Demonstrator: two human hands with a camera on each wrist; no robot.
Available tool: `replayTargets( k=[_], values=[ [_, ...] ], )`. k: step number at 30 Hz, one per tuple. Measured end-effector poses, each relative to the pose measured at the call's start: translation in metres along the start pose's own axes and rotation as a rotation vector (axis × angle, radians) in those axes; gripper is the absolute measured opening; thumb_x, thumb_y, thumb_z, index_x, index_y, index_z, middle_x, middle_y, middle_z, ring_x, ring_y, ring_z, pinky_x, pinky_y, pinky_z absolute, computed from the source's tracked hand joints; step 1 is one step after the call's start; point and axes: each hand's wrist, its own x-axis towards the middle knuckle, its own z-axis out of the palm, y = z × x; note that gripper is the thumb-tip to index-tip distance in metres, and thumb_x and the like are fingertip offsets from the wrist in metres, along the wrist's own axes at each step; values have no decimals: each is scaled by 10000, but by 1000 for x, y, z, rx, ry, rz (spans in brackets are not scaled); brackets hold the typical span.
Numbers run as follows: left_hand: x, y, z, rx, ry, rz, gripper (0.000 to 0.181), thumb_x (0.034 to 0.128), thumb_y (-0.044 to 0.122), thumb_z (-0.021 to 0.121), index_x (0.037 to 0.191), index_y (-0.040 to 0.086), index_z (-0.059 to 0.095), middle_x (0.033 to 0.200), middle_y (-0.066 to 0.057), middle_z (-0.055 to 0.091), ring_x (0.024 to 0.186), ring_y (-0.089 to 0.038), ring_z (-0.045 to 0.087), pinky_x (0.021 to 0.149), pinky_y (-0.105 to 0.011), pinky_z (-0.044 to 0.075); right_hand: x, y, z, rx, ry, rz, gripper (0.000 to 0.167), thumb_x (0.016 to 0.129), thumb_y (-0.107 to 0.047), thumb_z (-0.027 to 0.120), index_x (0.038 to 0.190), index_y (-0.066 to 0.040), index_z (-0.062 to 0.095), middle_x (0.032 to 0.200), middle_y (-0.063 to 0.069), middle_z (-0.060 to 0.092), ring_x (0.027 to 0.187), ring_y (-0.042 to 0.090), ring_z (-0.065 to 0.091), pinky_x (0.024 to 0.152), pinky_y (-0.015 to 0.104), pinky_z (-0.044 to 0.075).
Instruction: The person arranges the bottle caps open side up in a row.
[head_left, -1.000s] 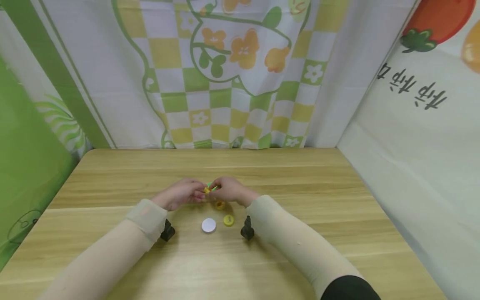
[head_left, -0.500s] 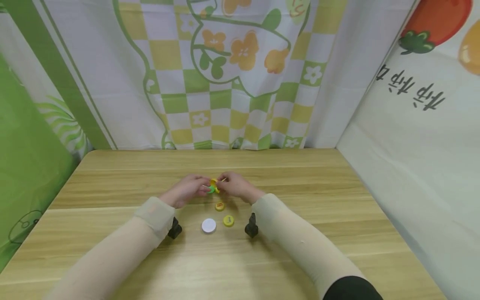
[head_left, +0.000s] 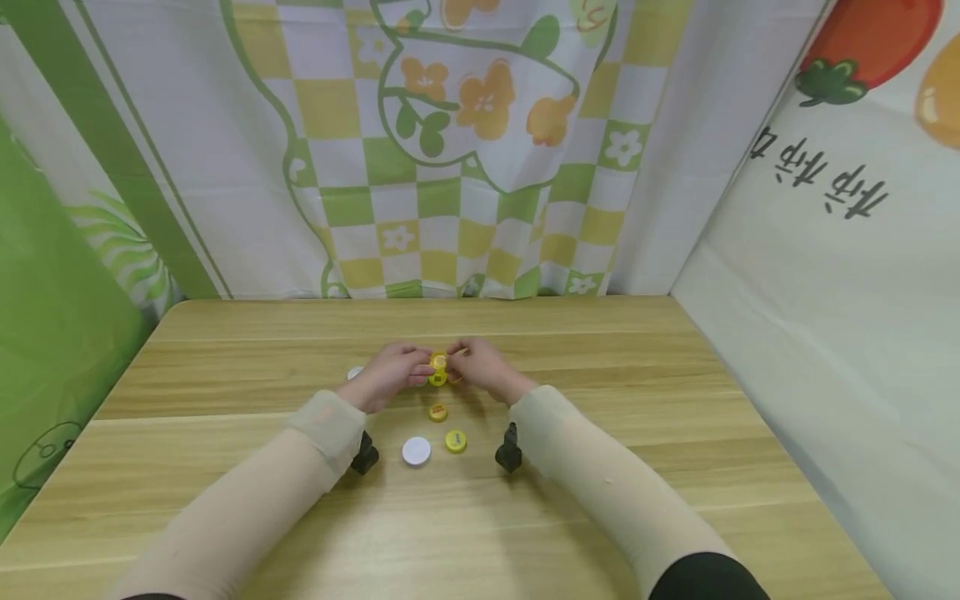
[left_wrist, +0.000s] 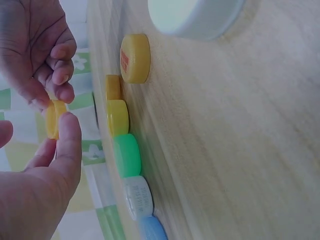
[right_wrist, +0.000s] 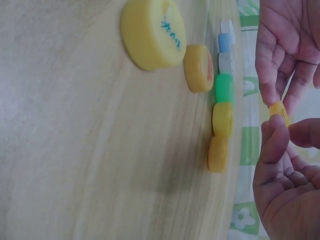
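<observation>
Between the fingertips of both hands is a small yellow-orange bottle cap [left_wrist: 54, 120], held above the table. My left hand [head_left: 393, 367] pinches it from the left, and my right hand [head_left: 480, 364] from the right. Below stands a row of caps: orange [right_wrist: 218, 154], yellow [right_wrist: 222, 120], green [right_wrist: 224, 88], white [right_wrist: 226, 63], blue [right_wrist: 226, 42] and another white cap [right_wrist: 227, 27] at the left end. In the head view the hands hide most of this row.
Nearer the person lie an orange-yellow cap with red print [head_left: 438, 412], a yellow cap with blue writing [head_left: 456, 442] and a larger white cap [head_left: 416, 452]. A patterned curtain [head_left: 480, 217] hangs behind the wooden table [head_left: 600, 500].
Both hands have shifted right and slightly away along the row. The left-end white cap has come into sight, and the held cap is now between the hands' fingertips.
</observation>
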Motion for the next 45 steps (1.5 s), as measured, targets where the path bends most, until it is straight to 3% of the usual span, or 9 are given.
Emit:
replayTargets(
  k=[4, 12, 20, 29, 34, 40, 45],
  values=[
    [3, 0, 2, 15, -19, 10, 469, 1104, 104, 397, 1466, -190, 352, 1499, -317, 414, 1339, -402, 496, 1123, -424, 435, 1, 5, -2, 71, 5, 2, 222, 1003, 7, 544, 1211, 69, 590, 920, 183, 708, 730, 155, 643, 646, 214, 546],
    [10, 0, 10, 57, -18, -7, 463, 1082, 61, 416, 1458, -202, 363, 1512, -326, 406, 1321, -392, 510, 1098, -395, 461, -1, 9, -11, 57, -22, 10, 234, 1039, -24, 536, 1234, 90, 598, 935, 196, 706, 748, 172, 633, 684, 262, 565],
    [17, 5, 20, 129, -35, -63, 471, 1088, 94, 428, 1470, -178, 379, 1524, -308, 412, 1342, -391, 494, 1103, -403, 455, -1, 17, -15, -60, 17, -11, 213, 1010, 8, 536, 1196, 73, 617, 821, 96, 660, 685, 146, 617, 604, 198, 509],
    [24, 9, 31, 193, -19, -66, 447, 1072, 101, 472, 1422, -177, 450, 1419, -281, 523, 1211, -321, 571, 1028, -373, 510, -1, 21, -24, -141, 28, 13, 233, 995, 1, 555, 1211, 35, 635, 826, 128, 694, 668, 154, 637, 624, 233, 548],
    [28, 10, 35, 237, -10, -46, 380, 1051, 101, 500, 1318, -166, 547, 1204, -186, 613, 1006, -209, 589, 942, -333, 543, -1, 24, -28, -130, 32, 27, 216, 1009, -10, 558, 1205, 30, 642, 819, 112, 686, 681, 155, 642, 668, 273, 589],
    [35, 8, 39, 258, -16, -49, 330, 1065, 134, 498, 1246, -128, 589, 1046, -84, 588, 928, -173, 577, 889, -308, 550, 2, 31, -30, -144, 39, 16, 183, 1004, -5, 551, 1161, 36, 636, 777, 87, 674, 658, 142, 634, 630, 252, 573],
    [39, 10, 44, 242, -4, -76, 377, 1102, 226, 435, 1224, -102, 575, 998, -86, 575, 902, -174, 565, 835, -284, 549, 1, 34, -33, -140, 26, 1, 166, 962, 24, 536, 1103, 45, 621, 740, 90, 672, 622, 138, 631, 588, 237, 550]
  ],
)
